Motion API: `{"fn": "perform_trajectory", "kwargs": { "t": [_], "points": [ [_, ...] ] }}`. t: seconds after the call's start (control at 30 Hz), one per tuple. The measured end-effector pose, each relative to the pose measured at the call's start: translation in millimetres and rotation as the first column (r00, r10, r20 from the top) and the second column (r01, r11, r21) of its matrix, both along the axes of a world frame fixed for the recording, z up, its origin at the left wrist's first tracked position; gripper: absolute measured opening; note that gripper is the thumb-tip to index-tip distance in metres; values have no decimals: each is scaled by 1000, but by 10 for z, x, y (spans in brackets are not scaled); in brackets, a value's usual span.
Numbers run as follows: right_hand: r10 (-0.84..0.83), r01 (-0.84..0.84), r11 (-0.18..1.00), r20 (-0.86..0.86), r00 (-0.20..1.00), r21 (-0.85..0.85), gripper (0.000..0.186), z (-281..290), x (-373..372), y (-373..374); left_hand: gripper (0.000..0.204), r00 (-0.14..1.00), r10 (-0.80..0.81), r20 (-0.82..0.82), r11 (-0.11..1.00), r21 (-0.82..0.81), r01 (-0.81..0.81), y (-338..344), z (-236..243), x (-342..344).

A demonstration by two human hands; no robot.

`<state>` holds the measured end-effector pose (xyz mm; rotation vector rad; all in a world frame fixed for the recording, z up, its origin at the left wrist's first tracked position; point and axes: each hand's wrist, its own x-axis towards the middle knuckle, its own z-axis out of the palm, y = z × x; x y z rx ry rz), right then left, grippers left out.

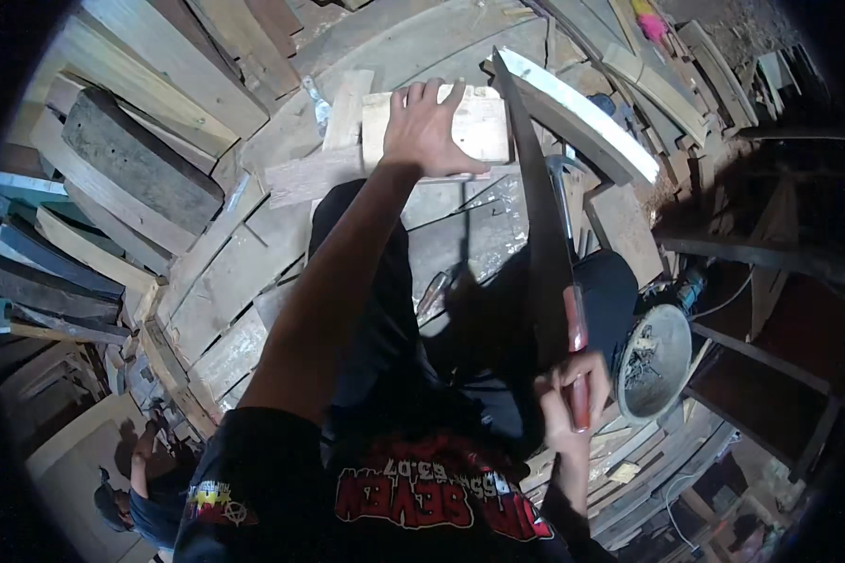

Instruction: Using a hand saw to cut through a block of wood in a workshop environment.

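A pale wooden block (483,127) lies across a rough plank (296,178) on the boards in front of me. My left hand (427,131) spans it from above, fingers spread over its far edge and thumb along the near side. My right hand (575,394) is wrapped round the red handle of a handsaw (540,202). The saw's long dark blade points away from me, its tip beyond the block's right end. Along the block's right edge the blade looks close; whether it touches I cannot tell.
A hammer (560,178) lies right of the blade, near a white-edged curved timber (582,113). A bucket of nails (655,366) stands by my right knee. Stacked curved planks (141,164) line the left. At lower left another person (141,488) sits working.
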<state>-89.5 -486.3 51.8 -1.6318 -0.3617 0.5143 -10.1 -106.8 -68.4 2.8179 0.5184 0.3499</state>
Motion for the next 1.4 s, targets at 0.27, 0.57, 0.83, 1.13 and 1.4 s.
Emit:
{"fn": "perform_trajectory", "kwargs": {
  "t": [0.27,0.57,0.83,1.13,1.4],
  "points": [
    [-37,47,997,150,988,-65,32,-180,881,1150,131,996,36,-78,999,-14,-37,91,17,-106],
    [38,-38,999,-55,998,-13,29,-381,1352,1262,132,999,30,-13,999,30,-30,-107,-19,44],
    [61,-61,998,-7,998,-36,26,318,294,-114,131,998,48,-42,999,-20,-49,31,63,30],
    [-93,99,984,51,994,-150,21,-341,946,1103,129,999,38,-17,999,32,-37,53,37,-77],
    [117,-108,993,187,975,-56,25,-323,1164,969,130,998,-8,66,1000,29,6,-219,-28,-3]
  ]
}}
